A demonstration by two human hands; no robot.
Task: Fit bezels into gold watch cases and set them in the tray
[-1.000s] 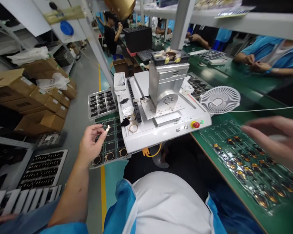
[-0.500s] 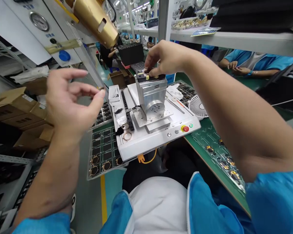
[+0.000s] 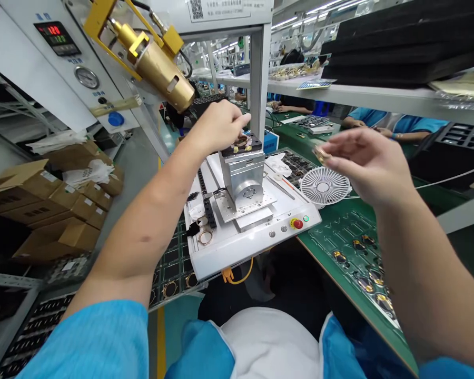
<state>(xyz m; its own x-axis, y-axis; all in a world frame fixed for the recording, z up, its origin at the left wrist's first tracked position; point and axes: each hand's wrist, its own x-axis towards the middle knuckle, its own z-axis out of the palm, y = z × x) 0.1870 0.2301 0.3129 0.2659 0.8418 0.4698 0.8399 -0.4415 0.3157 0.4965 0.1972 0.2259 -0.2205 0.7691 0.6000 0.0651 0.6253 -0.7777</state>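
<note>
My left hand (image 3: 221,125) reaches over the black fixture (image 3: 255,142) on top of the silver metal block (image 3: 243,176). Its fingers are bent and pressed together, partly hidden; whatever is between them does not show. A copper-coloured ring (image 3: 240,141) sits in the fixture just under that hand. Out to the right, above the white fan (image 3: 324,185), my right hand (image 3: 369,160) is closed. Between its thumb and fingertips is a small gold-coloured metal part (image 3: 322,153), blurred by motion.
A gold cylindrical machine head (image 3: 166,76) overhangs the white machine base (image 3: 237,252). Tweezers (image 3: 280,187) lie on the base, near a red button (image 3: 297,223). Clear trays (image 3: 351,226) with round parts rest on the green bench. Co-workers' hands (image 3: 383,131) are beyond it.
My left hand has moved right and forward onto the fixture, carrying a small dark part from the left side. My right hand has left the fixture and swung right with a small gold-coloured part.
</note>
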